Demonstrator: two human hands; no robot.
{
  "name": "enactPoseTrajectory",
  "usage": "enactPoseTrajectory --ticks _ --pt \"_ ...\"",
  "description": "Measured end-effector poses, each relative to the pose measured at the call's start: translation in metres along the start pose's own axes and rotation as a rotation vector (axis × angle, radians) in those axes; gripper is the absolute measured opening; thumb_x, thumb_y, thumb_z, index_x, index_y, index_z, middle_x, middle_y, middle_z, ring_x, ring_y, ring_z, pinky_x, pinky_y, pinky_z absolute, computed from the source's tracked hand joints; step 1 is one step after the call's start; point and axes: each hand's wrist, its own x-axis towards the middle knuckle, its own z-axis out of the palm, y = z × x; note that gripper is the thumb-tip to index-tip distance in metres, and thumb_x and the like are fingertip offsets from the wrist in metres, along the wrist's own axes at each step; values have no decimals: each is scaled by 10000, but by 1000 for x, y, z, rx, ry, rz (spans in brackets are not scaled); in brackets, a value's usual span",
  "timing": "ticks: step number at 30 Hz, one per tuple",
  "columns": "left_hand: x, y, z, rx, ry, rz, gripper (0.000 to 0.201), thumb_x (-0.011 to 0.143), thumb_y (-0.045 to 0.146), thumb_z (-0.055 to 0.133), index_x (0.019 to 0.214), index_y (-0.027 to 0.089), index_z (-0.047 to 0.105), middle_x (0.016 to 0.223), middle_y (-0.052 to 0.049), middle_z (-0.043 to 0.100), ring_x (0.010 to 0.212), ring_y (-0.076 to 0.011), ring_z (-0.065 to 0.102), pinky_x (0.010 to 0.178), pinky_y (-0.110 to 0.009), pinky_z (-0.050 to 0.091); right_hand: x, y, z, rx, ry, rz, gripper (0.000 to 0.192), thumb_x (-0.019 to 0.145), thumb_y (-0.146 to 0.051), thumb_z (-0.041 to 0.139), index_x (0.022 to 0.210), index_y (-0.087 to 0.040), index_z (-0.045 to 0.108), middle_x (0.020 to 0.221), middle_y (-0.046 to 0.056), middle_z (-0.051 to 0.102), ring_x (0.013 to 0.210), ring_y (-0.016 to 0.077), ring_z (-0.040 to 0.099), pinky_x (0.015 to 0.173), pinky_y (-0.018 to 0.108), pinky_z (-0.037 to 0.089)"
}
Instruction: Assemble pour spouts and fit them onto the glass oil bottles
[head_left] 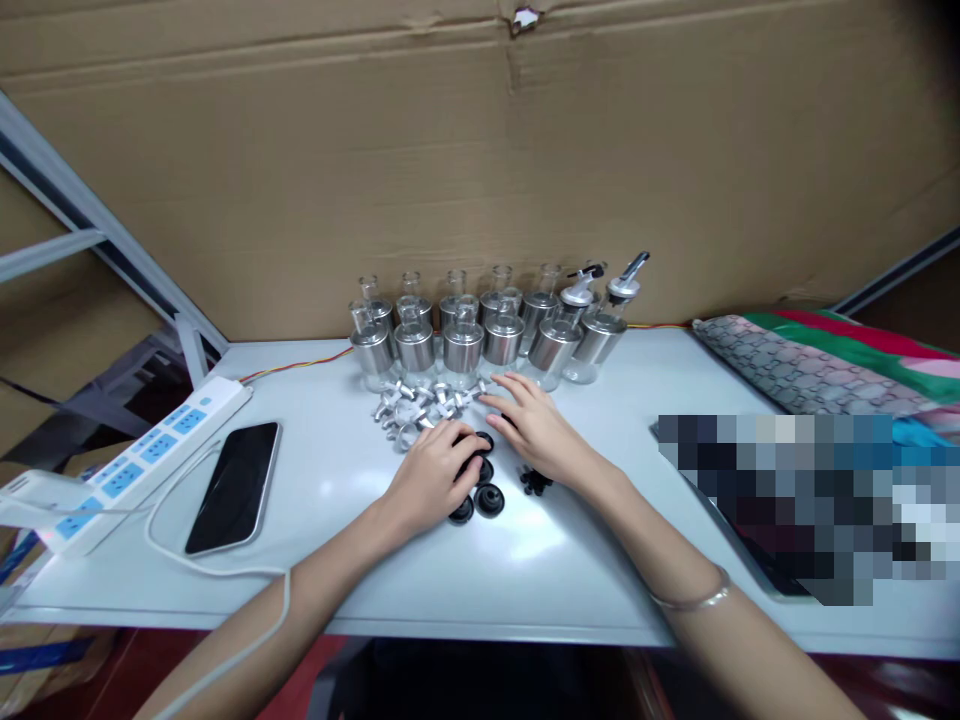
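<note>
My left hand [431,472] rests among several round black rubber stoppers [490,500]. Its thumb and forefinger close in on one of them, partly hidden by the fingers. To the right, my right hand [536,425] is held with fingers apart, its fingertips close to the right end of a heap of silver pourer spouts [412,405]. Nothing shows in its grasp. A small cluster of black pieces [535,480] lies below the right wrist. Behind the heap stand glass bottles [463,345] with metal sleeves in two rows; two at the right carry pourer tops [624,288].
A phone [234,488] and a white power strip [142,465] with a cable lie at left, the cable crossing my left forearm. Patterned fabric [795,365] and a blurred-out item [787,510] are at right. A cardboard wall [450,160] stands behind the white table [360,600].
</note>
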Motion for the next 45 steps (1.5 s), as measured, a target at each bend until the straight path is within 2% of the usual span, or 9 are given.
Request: enactPoseTrajectory --ticks 3,8,23,27,33,36,39,42,45 --pt "0 0 0 7 2 2 219 931 209 420 1061 185 594 1047 -71 609 987 -215 561 857 -374 456 -2 -1 7 -40 -71 21 426 964 -332 368 1256 -118 591 1430 180 448 1368 327 323 1078 523 349" --pt "0 0 0 -7 12 1 216 930 212 424 1060 183 595 1041 -71 610 990 -212 558 867 -374 460 -2 -5 5 -79 -101 37 425 962 -324 371 1261 -115 589 1391 162 498 1344 328 356 1095 508 333" --pt "1 2 -2 -2 1 -11 228 927 211 418 1093 178 571 1028 -77 616 980 -221 556 865 -385 459 -2 -1 2 20 -47 54 414 938 -350 417 1254 -136 579 1310 188 521 1253 314 440 1040 510 385" --pt "1 3 -2 -11 62 -22 282 910 199 439 1182 169 502 1081 -95 596 1026 -238 538 892 -404 454 0 -1 -1 132 44 77 358 897 -284 473 1197 -150 613 1228 176 518 1177 308 509 999 488 428" --pt "0 2 -2 -41 239 -50 402 894 185 474 1286 185 382 1213 -115 517 1148 -230 487 986 -410 426 2 -4 -15 324 389 217 281 786 -158 553 1033 -208 677 969 81 576 921 226 599 851 405 511" --pt "0 2 -3 -38 265 -38 395 897 182 476 1280 198 377 1202 -109 519 1141 -225 497 978 -401 436 2 -9 -20 491 450 273 186 766 -182 589 923 -200 686 876 52 586 795 181 590 763 351 518" --pt "0 2 -3 -34 286 -8 374 897 174 479 1260 206 391 1179 -102 530 1122 -218 512 963 -395 448 3 -16 -22 717 382 314 170 750 -274 650 892 -183 675 764 11 570 669 140 562 661 305 495" --pt "0 2 -3 -28 325 32 362 893 167 496 1241 209 403 1167 -99 538 1109 -213 521 951 -393 456 3 -26 -26 957 214 342 272 734 -394 684 881 -167 656 592 -37 537 547 121 538 568 276 459" --pt "0 1 -2 -43 362 81 339 893 176 512 1214 218 412 1148 -96 564 1098 -217 540 927 -394 469 2 -34 -32 1100 69 331 318 756 -478 654 765 -162 619 571 -17 607 473 108 543 538 266 451"
